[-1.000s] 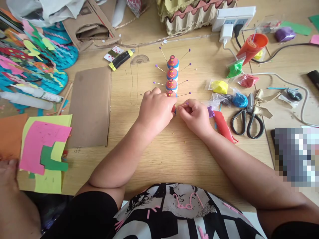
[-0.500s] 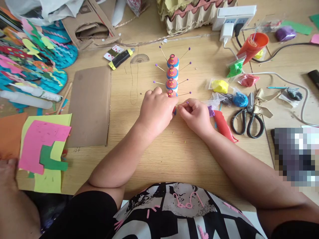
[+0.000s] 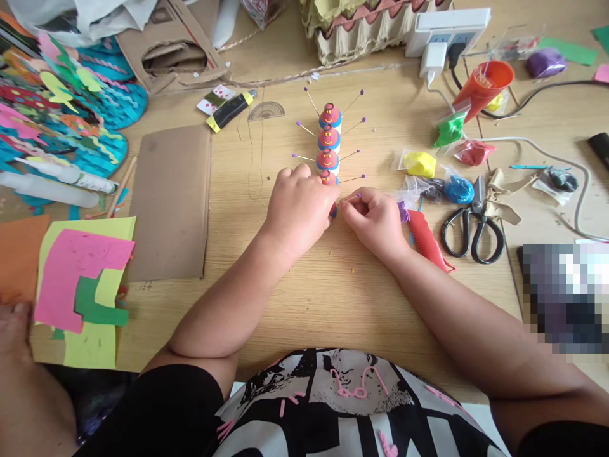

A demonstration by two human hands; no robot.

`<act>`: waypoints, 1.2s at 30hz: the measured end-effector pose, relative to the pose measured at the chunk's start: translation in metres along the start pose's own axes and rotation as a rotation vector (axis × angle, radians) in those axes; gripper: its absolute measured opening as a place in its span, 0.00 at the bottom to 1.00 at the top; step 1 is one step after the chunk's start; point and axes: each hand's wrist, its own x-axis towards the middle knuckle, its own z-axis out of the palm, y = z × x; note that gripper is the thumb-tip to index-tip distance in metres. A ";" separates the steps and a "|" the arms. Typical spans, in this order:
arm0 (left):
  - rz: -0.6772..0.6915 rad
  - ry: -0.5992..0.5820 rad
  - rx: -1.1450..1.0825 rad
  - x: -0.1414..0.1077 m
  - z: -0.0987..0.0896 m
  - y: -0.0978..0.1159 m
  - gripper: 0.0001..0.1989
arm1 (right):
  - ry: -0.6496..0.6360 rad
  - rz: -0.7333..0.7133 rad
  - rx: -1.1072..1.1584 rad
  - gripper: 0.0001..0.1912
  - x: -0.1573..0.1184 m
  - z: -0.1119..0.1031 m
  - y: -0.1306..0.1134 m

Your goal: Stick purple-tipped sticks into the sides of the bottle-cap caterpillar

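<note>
A row of small clay figures (image 3: 328,134) with red smiling faces and blue trim runs away from me. Thin sticks tipped with purple balls (image 3: 353,127) jut from their sides. My left hand (image 3: 299,209) curls over the near end of the row, closed around the nearest figure (image 3: 333,209), of which only a bit of red and blue shows. Just right of it, my right hand (image 3: 373,221) pinches a purple-tipped stick (image 3: 351,198) between thumb and forefinger. The stick points toward that figure; whether its end touches is hidden by my left hand.
Black-handled scissors (image 3: 473,222), a red comb (image 3: 428,241) and bagged clay (image 3: 421,164) lie right of my hands. A cardboard sheet (image 3: 169,203) and coloured paper (image 3: 85,273) are at left. Egg trays (image 3: 375,32) and a power strip (image 3: 450,28) stand behind. Another person's hand (image 3: 14,330) rests at far left.
Almost nothing differs. Both hands keep their place and hold, with only a slight shift of the view.
</note>
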 end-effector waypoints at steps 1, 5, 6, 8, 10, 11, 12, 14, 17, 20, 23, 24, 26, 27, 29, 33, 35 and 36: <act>0.005 0.005 0.005 0.000 0.000 0.000 0.07 | 0.001 0.001 -0.002 0.08 0.000 0.000 0.000; 0.022 0.011 0.036 0.001 -0.001 -0.001 0.06 | 0.011 -0.003 -0.013 0.07 -0.001 0.000 -0.001; 0.025 0.004 0.051 0.001 -0.002 -0.001 0.06 | 0.014 -0.004 -0.014 0.07 -0.001 0.000 -0.001; 0.036 -0.015 0.081 0.001 -0.003 0.000 0.05 | 0.015 -0.004 -0.014 0.07 -0.001 0.000 -0.001; 0.042 -0.020 0.088 0.002 -0.004 0.000 0.05 | 0.010 -0.001 -0.017 0.07 -0.001 -0.001 -0.001; 0.043 -0.016 0.082 0.002 -0.004 -0.001 0.05 | 0.007 0.001 -0.019 0.07 -0.001 -0.001 -0.001; 0.044 -0.010 0.072 0.002 -0.003 -0.001 0.05 | 0.004 0.001 -0.017 0.07 -0.001 -0.001 -0.001; 0.046 0.001 0.055 0.002 -0.002 -0.001 0.06 | 0.003 0.001 -0.008 0.07 -0.001 -0.001 -0.001; 0.042 -0.001 0.052 0.002 0.000 -0.002 0.07 | 0.001 0.005 0.003 0.06 -0.001 -0.001 -0.002; 0.032 -0.016 0.049 0.002 -0.001 -0.002 0.08 | -0.005 0.011 0.010 0.04 -0.001 -0.001 -0.002; 0.027 -0.027 0.049 0.002 -0.002 -0.001 0.08 | -0.012 0.013 0.006 0.03 -0.001 -0.002 -0.002; 0.027 -0.028 0.050 0.002 -0.002 -0.001 0.08 | -0.014 0.014 0.003 0.03 -0.001 -0.002 -0.003; 0.028 -0.029 0.050 0.002 -0.003 -0.001 0.07 | -0.016 0.019 -0.003 0.04 -0.001 -0.002 -0.003; 0.028 -0.028 0.050 0.002 -0.003 -0.001 0.07 | -0.016 0.022 -0.008 0.05 -0.001 -0.002 -0.003; 0.032 -0.019 0.049 0.002 -0.003 -0.001 0.07 | -0.017 0.031 -0.022 0.07 0.000 -0.003 -0.004; 0.044 0.003 0.052 0.002 -0.002 -0.002 0.07 | -0.031 0.034 -0.041 0.08 0.002 -0.005 -0.005; 0.052 0.013 0.049 0.002 -0.002 -0.002 0.07 | -0.048 0.031 -0.042 0.08 0.003 -0.006 -0.004; 0.055 0.017 0.048 0.002 -0.001 -0.002 0.07 | -0.059 0.029 -0.041 0.08 0.003 -0.007 -0.004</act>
